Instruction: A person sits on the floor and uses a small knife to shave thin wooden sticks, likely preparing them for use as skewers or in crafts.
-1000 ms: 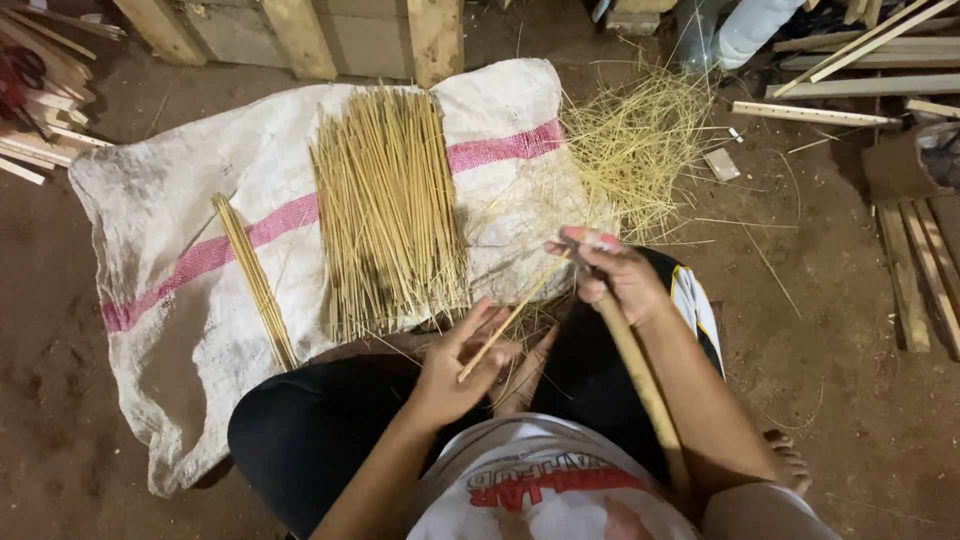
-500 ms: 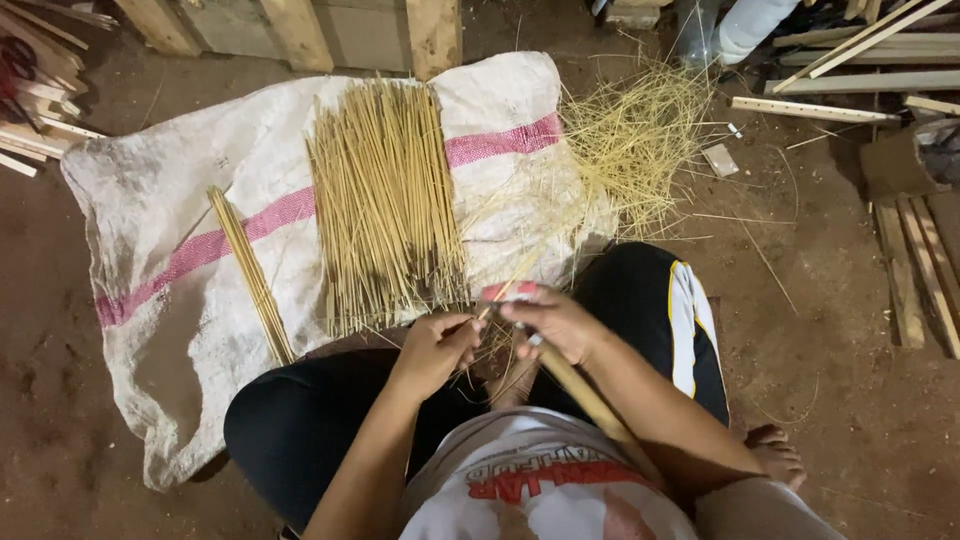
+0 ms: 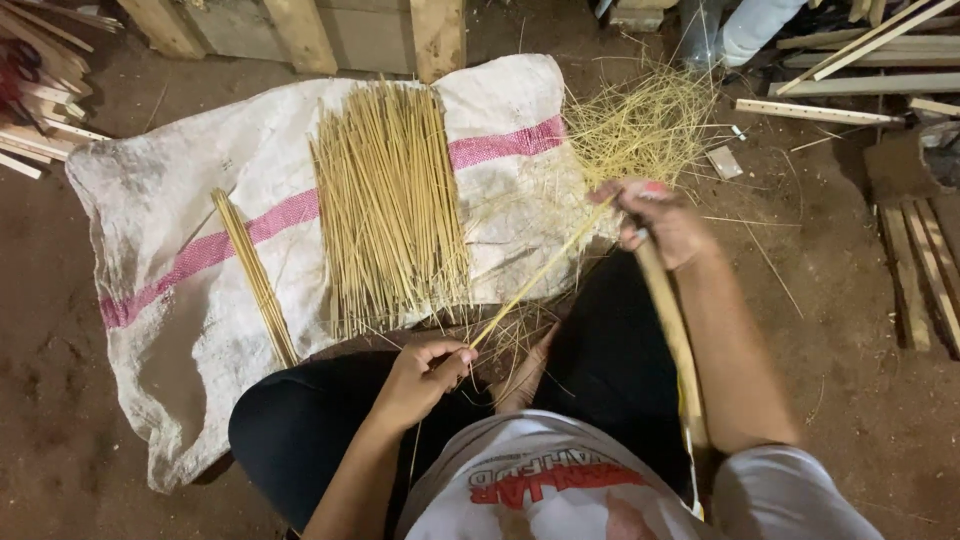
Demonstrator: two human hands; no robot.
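Observation:
My left hand pinches the near end of a thin bamboo stick above my lap. My right hand is stretched out to the right at the stick's far end, gripping a knife with a long wooden handle that runs back along my forearm. Thin pale shavings lie piled just beyond my right hand. On a white sack with a pink stripe, a wide row of finished sticks lies in front of me, and a small separate bundle lies to its left.
I sit on a dirt floor, legs in black trousers. Wooden posts stand behind the sack. Wood offcuts lie at the far left, planks and slats at the right. Loose shavings litter my lap.
Half a second ago both hands were close together over my lap. My right hand has since swept out to the right along the stick, away from my left hand.

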